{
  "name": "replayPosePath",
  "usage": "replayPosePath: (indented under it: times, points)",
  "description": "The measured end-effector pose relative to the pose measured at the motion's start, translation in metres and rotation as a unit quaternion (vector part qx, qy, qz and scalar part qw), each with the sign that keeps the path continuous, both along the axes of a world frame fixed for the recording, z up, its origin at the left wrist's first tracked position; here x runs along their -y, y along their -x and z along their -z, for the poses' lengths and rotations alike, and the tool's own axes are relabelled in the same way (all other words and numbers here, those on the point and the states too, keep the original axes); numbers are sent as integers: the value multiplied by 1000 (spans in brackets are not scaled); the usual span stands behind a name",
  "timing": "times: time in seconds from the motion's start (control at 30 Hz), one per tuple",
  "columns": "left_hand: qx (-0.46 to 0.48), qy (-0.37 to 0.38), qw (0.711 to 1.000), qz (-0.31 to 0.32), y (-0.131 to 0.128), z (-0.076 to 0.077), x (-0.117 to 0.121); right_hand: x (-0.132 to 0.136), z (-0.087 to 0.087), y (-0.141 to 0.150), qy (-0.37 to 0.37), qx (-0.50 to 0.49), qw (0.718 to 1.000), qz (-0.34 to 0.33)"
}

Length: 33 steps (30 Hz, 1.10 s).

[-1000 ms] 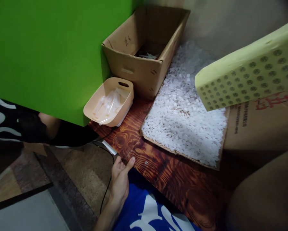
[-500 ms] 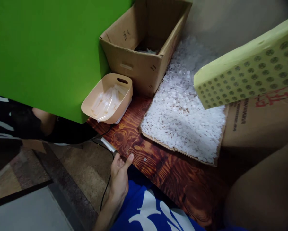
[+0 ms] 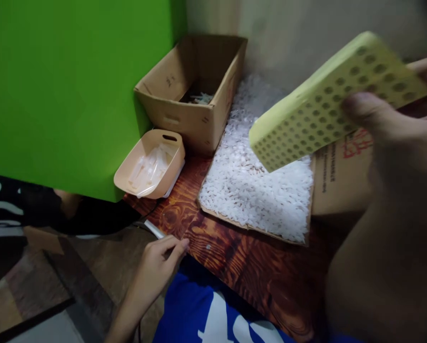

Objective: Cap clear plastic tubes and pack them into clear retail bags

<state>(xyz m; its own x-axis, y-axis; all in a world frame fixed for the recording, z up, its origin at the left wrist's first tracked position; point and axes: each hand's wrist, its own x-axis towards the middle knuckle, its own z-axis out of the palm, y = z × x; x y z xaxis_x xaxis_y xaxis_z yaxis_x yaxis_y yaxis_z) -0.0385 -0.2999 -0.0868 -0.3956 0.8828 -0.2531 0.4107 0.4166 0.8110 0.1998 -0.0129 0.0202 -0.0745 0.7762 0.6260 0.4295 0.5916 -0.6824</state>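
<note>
Pale yellow block [image 3: 302, 119] with rows of grey dots; reddish-brown worktop [image 3: 231, 255] with dark swirling grain; green panel [image 3: 63, 95]; peach basin [image 3: 171, 171]; blue shirt [image 3: 184, 300] with white shapes.

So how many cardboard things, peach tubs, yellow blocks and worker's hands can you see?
Cardboard things: 3 (open box, printed piece, edged piece under the white bits)
Peach tubs: 1 (peach tub)
Yellow blocks: 1 (yellow block)
Hands: 2 (left hand, right hand)
Total: 7, not counting the white bits
</note>
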Motion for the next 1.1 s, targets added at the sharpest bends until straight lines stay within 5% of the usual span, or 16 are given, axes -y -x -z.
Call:
replayPosePath:
  times: [0.17, 0.3, 0.4, 0.47, 0.53, 0.67, 0.8, 0.97, 1.1]
  points:
    - [-58, -244, 966, -54, -39, -34, -65, 3, -10, 8, -12, -26, 1000, -2]
    - [-56, -377, 924, 9, -70, -78, -138, 7, -13, 5, 14, -85, 993, -78]
    - [-158, -390, 905, 70, -69, -116, -175, 7, -15, -2, 22, -106, 989, -97]
    - [-283, -325, 900, 66, -52, -128, -179, 5, -16, -7, 20, -122, 988, -92]
    - [-371, -205, 906, 12, -25, -119, -169, 3, -18, -12, 20, -142, 986, -84]
    - [-487, 46, 870, -67, 35, -63, -134, 0, -18, -11, 48, -166, 980, -95]
    - [-507, 107, 855, -10, 66, -20, -113, -3, -12, -1, 84, -145, 978, -125]
    - [-473, 97, 876, 1, 62, -17, -117, -2, -9, 5, 78, -110, 983, -122]
    - [-415, -12, 905, -93, 60, -39, -108, -2, -10, 2, 71, -91, 987, -108]
